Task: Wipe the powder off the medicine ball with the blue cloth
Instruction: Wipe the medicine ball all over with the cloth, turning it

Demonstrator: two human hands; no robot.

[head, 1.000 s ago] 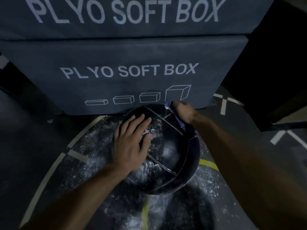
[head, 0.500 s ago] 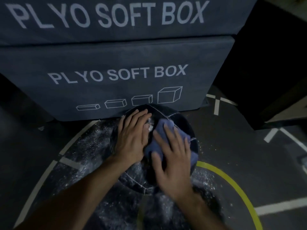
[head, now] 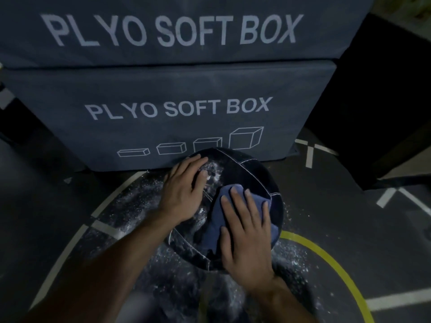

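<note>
Head view looks down at 2 stacked grey pads, the upper pad [head: 163, 31] and the lower pad [head: 163, 108], each printed "PLYO SOFT BOX" in white; the lower one also carries 4 box outlines growing in size. Against its foot sits the medicine ball [head: 245, 169], dark with pale seams and white powder [head: 211, 171] smeared on top. Left hand [head: 184, 190] rests flat on the ball, fingers straight. Right hand [head: 245, 231] presses the blue cloth [head: 217, 220] onto the ball with spread fingers. Dark floor [head: 338, 217] shows scattered powder, white lines and a yellow arc [head: 326, 257].
</note>
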